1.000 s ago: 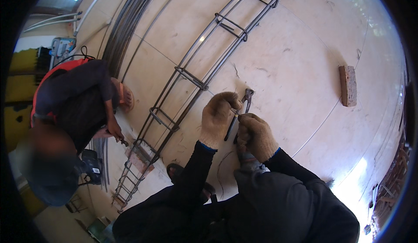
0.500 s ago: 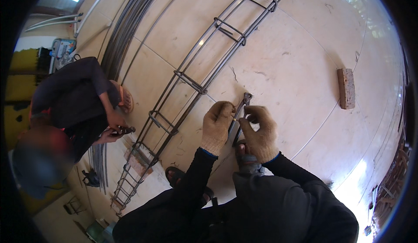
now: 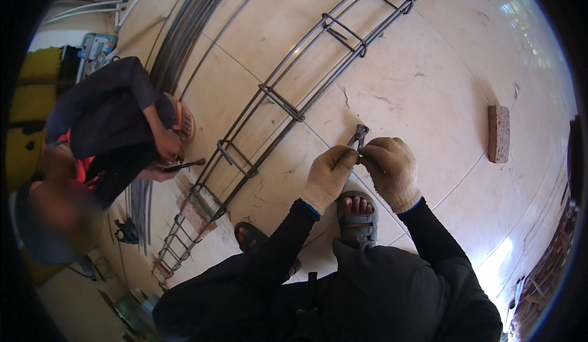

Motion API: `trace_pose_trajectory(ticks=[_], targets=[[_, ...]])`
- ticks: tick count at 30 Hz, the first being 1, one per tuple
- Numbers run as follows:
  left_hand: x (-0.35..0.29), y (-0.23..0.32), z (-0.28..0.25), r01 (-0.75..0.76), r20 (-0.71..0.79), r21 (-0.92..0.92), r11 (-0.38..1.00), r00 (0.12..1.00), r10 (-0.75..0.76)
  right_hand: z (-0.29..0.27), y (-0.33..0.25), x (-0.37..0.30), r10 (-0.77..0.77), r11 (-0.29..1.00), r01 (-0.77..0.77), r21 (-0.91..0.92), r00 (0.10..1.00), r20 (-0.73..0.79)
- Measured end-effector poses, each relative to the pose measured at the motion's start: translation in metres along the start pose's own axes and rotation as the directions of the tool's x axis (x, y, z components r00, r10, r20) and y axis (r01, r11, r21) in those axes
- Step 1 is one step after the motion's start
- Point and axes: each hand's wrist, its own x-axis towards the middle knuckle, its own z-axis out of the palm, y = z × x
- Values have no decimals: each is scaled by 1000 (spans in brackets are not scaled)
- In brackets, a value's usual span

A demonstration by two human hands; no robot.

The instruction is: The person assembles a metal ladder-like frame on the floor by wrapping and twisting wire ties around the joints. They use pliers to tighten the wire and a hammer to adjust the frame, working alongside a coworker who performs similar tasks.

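My left hand and my right hand, both in tan knit gloves, meet fingertip to fingertip in front of me. Each is closed in a pinch; whatever sits between the fingers is too small to make out. Just beyond the fingertips shows the head of dark metal pincers. My gloves cover most of its handles, and I cannot tell whether the pincers touch my fingers. To the left, a long rebar cage with square stirrups runs diagonally across the floor.
At the left another person crouches beside the cage, holding a dark hand tool. Long steel bars lie behind that person. A brick stands on the tiled floor at right. Another brick is under the cage's near part.
My two hands have come together, and the gap between their fingertips has closed. My right hand's fingers, earlier curled apart, now pinch. The co-worker's hands and tool have shifted slightly.
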Motion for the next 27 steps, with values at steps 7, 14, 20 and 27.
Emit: trace_pose_trajectory(ticks=[7,14,20,27], targets=[[4,21,-20,-417,185,524,742,907,379,-2,-3,-2,111,992,-116,46,988,103],[8,22,-21,-463,296,588,663,886,357,-4,10,-1,10,1000,-1,-29,954,300],[8,17,-20,-533,421,621,575,845,329,0,22,-6,78,995,-35,-97,867,492],[7,10,-13,-578,470,590,564,814,342,1,34,-14,78,997,-65,-43,804,590]])
